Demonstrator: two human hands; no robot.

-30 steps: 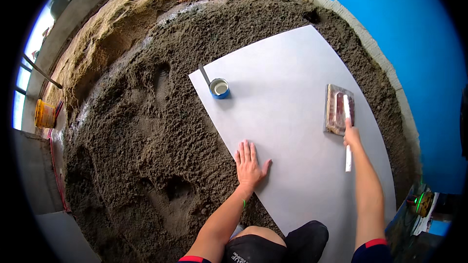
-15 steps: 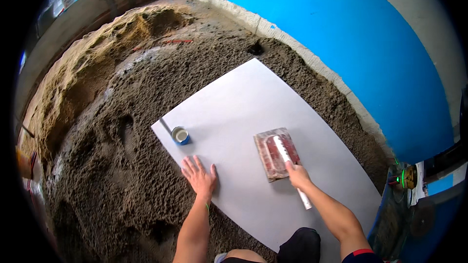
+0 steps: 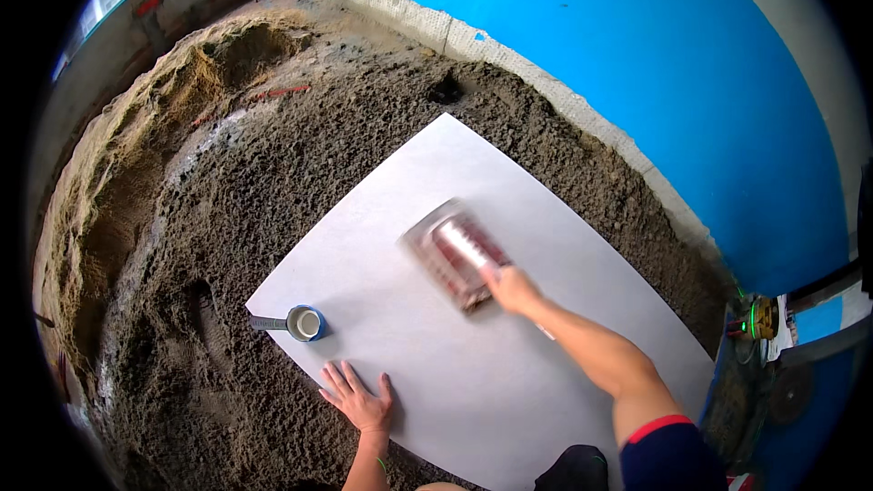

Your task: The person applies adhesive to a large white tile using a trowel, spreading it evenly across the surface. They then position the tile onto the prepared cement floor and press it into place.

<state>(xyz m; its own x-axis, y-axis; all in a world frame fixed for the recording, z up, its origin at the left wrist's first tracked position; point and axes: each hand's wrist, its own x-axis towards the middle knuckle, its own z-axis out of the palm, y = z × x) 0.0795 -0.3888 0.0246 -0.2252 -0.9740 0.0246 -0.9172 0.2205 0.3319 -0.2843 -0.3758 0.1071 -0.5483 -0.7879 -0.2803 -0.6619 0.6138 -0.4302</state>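
A large pale grey slab (image 3: 382,245) lies on rough dark sandy mortar, its far corner pointing away from me. My right hand (image 3: 514,292) is closed on the white handle of a flat rectangular tamper (image 3: 455,255), whose head is reddish with a grey border. The tamper is over the middle of the slab and smeared by motion; whether it touches the surface I cannot tell. My left hand (image 3: 362,402) rests flat at the slab's left edge, fingers spread. Just beyond it, a small round blue-rimmed thing (image 3: 306,323) with a pale top and a dark strip sits at the left corner.
Sandy mortar (image 3: 245,218) surrounds the slab, with a lighter sand heap (image 3: 118,155) at the far left. A blue wall (image 3: 618,64) with a rough pale base runs along the far right. A yellowish device (image 3: 762,318) with green light stands near the right edge.
The tamper has moved farther away and to the left over the slab with my right hand. My view has shifted; my left hand stays flat at the slab's edge.
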